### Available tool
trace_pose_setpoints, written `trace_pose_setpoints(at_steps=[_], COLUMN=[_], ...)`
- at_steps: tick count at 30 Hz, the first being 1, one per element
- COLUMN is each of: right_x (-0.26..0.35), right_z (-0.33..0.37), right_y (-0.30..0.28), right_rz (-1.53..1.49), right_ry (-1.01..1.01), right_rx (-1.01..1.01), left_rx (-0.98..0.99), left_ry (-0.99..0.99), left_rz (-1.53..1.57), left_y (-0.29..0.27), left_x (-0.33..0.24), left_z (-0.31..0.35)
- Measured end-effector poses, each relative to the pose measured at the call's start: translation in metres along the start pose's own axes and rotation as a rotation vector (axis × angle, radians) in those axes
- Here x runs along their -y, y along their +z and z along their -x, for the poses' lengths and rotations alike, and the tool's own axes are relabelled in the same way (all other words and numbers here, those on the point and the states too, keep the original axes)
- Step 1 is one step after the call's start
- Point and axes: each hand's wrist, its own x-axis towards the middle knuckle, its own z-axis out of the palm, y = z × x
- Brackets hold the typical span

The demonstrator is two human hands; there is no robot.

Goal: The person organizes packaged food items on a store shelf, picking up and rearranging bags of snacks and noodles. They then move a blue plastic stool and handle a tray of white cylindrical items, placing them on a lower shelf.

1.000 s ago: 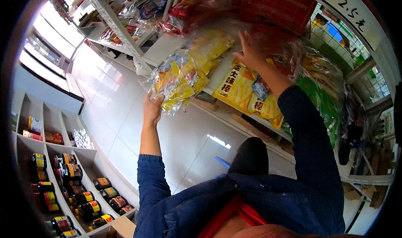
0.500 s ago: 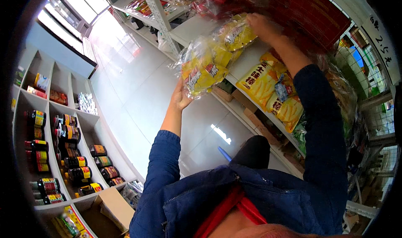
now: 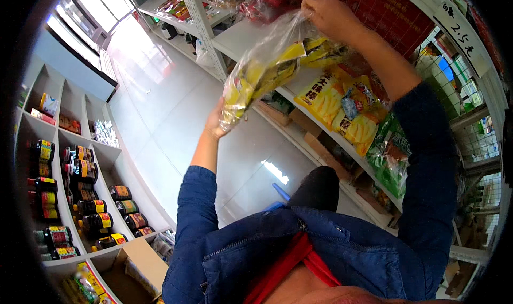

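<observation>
A clear plastic bag [image 3: 286,34] of yellow snack packets [image 3: 283,66] hangs stretched between my two hands, above the edge of the white shelf. My left hand [image 3: 215,121] is closed around its lower left end, with the fingers partly hidden behind the bag. Up at the other end, my right hand [image 3: 327,16] pinches the loose clear plastic. The packets lie together in a slanting row inside. Beneath my right forearm, large yellow snack bags [image 3: 326,98] rest on the shelf, with a small blue packet [image 3: 355,102] on top of them.
Green bags [image 3: 389,154] lie at the shelf's near end, and red packages [image 3: 275,2] sit at its far end. A white upright post [image 3: 196,15] divides the shelving. Dark bottles [image 3: 88,170] fill a white rack on the left. An open cardboard box [image 3: 141,264] stands lower left.
My right hand has risen slightly, pulling the clear plastic taut. The bag has turned, so the packets show more edge-on. More of the green bags shows on the shelf.
</observation>
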Motion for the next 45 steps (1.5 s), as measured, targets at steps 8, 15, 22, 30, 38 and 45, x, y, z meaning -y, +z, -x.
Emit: trace_pose_setpoints(at_steps=[8,15,22,30,38,45], right_x=[0.001,-0.041,-0.067,-0.242,-0.333,-0.279], right_z=[0.012,0.026,0.024,-0.009,0.065,0.048], right_y=[-0.033,-0.033,-0.001,0.051,0.154,0.204], right_rz=[-0.384,-0.38,-0.275,-0.56,0.279,-0.005], right_ry=[0.363,0.278,0.2,0.185,1.086,1.046], right_rx=[0.086,0.099,-0.009,-0.432,0.199,0.049], left_rx=[0.001,-0.228,-0.316,-0.032,-0.297,-0.39], left_ry=[-0.367,-0.061,0.115,0.553,0.102,0.224], left_rz=[0.145,-0.091,-0.329,-0.319,-1.02,-1.174], left_y=[0.002,0.043,0.044,0.108,0.103,0.106], left_x=[-0.045,-0.03,-0.03,0.005,0.071,0.075], left_z=[-0.003,-0.013,-0.012,-0.116,-0.182,-0.181])
